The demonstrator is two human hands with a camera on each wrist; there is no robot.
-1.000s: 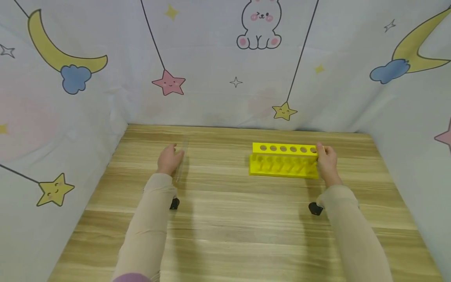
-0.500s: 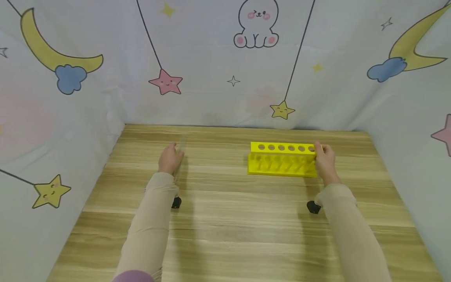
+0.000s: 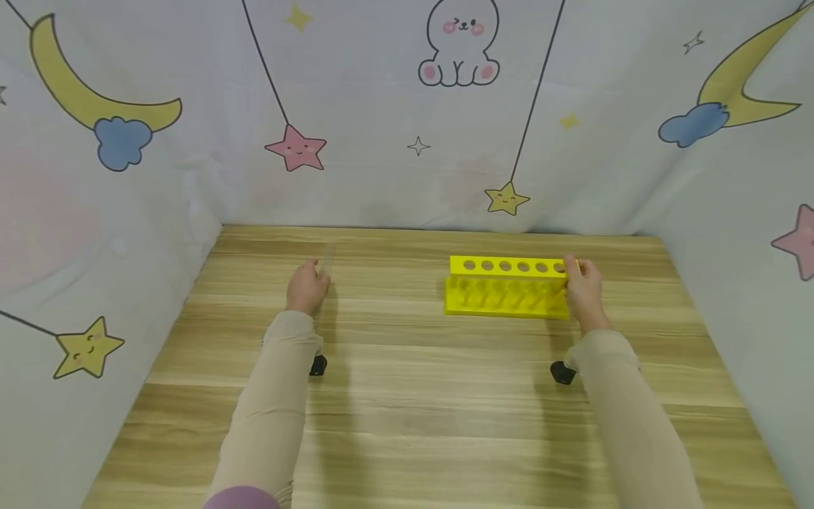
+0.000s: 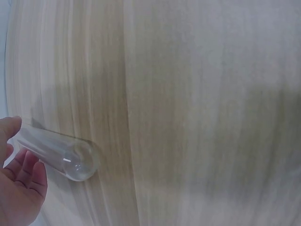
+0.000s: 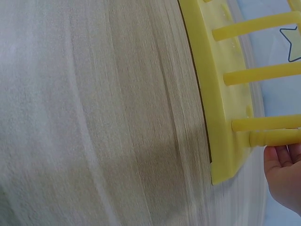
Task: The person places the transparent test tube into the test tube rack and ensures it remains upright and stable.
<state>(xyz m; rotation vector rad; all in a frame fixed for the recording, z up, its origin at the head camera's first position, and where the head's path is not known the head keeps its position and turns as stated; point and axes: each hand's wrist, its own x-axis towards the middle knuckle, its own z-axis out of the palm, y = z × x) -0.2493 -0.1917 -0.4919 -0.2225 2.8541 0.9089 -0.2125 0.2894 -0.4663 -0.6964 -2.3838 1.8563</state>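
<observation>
A clear, round-ended test tube (image 4: 59,153) lies between the thumb and curled fingers of my left hand (image 3: 307,288), at the left of the table. In the head view only a faint part of the tube (image 3: 328,259) shows beyond the fingers. My right hand (image 3: 585,293) grips the right end of a yellow test tube rack (image 3: 496,312). The rack stands upright on the table, with a row of round holes along its top and pegs on its base. In the right wrist view, fingertips (image 5: 272,157) touch the rack's end post (image 5: 270,137).
The wood-grain table (image 3: 420,396) stretches between the two arms. White cloth (image 3: 375,92) with printed stars, moons and a bear hangs behind it and at both sides. A black wrist camera (image 3: 562,372) sits under the right wrist and another (image 3: 319,365) under the left.
My left fingers have drawn in on the test tube, and less of it shows beside the hand. My right hand stays on the rack. The head view has shifted slightly.
</observation>
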